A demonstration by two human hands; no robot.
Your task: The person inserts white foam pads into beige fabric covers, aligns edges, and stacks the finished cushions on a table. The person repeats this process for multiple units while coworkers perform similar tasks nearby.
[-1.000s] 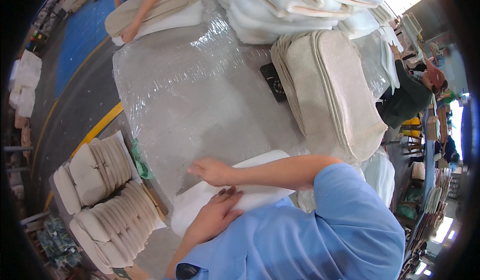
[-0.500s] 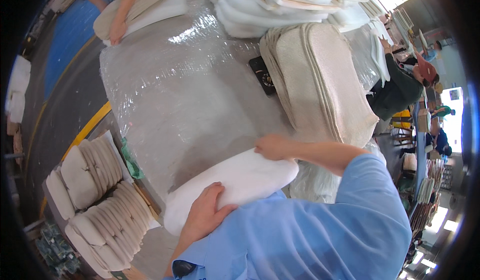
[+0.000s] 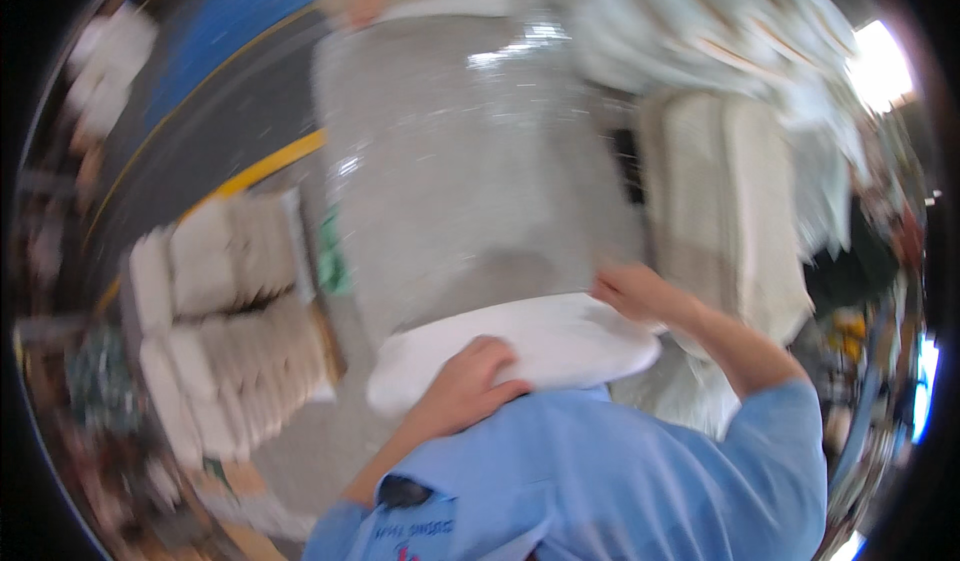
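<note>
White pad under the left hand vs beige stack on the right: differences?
Colour: the white pad is white; the beige stack is beige.
Pose: the white pad lies crosswise before the person; the beige stack runs lengthwise away.
Contact: the left hand rests on the white pad, clear of the beige stack.
Shared: both have rounded ends.

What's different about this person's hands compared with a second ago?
The right hand has swept right, from near the left hand to the far edge of the white pad, near its right end; its grip is unclear. The left hand still rests on the pad's left part, and the beige fabric stack stays put.
</note>
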